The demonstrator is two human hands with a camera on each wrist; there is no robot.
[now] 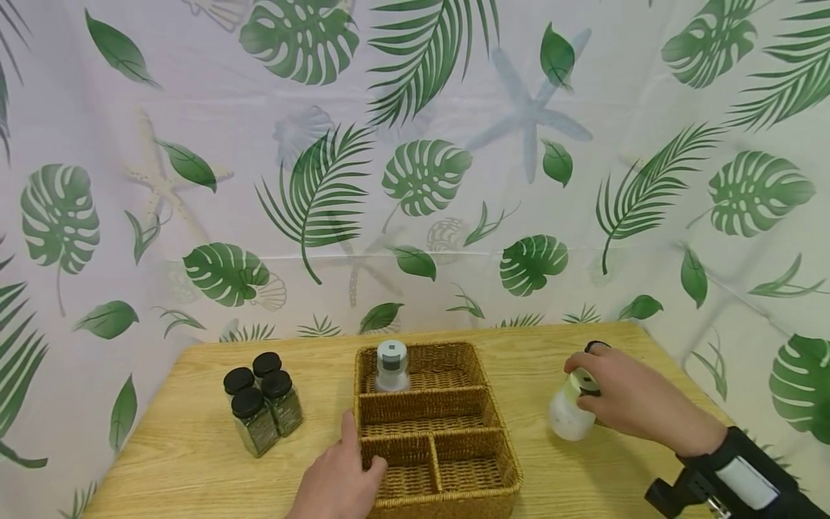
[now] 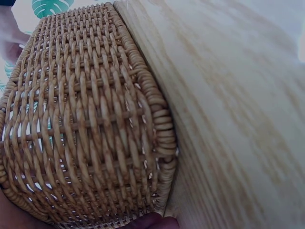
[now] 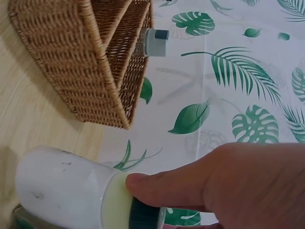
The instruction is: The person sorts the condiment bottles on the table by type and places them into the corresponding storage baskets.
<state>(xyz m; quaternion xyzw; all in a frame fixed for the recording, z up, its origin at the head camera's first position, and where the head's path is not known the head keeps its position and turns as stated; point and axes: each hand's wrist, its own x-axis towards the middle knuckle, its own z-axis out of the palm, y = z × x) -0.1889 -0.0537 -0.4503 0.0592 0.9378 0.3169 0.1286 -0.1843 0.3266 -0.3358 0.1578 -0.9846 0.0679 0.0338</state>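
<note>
In the head view, a woven basket [image 1: 423,392] sits on a wooden table [image 1: 324,375], with one wide compartment at the back, another across the middle and two small ones side by side in front. A clear bottle [image 1: 392,375] with a pale lid stands at the left end of the back compartment. The left hand [image 1: 340,472] holds the basket's left wall near the front, thumb over the rim and a finger along the outside. Well to the right of the basket, the right hand [image 1: 619,393] pinches a white bottle [image 1: 569,417] by its pale yellow lid; the bottle leans slightly, and whether its base touches the table I cannot tell. Left of the basket, four jars [image 1: 262,404] with black lids are grouped close together. Behind the table hangs a leaf-print cloth [image 1: 454,216], and the right wrist wears a black band [image 1: 739,472]. In the left wrist view, the basket's woven side fills much of the frame, with fingertips at its lower edge. In the right wrist view, the thumb presses on the white bottle's lid, and the basket stands apart from it, the clear bottle's top poking above its rim.
</note>
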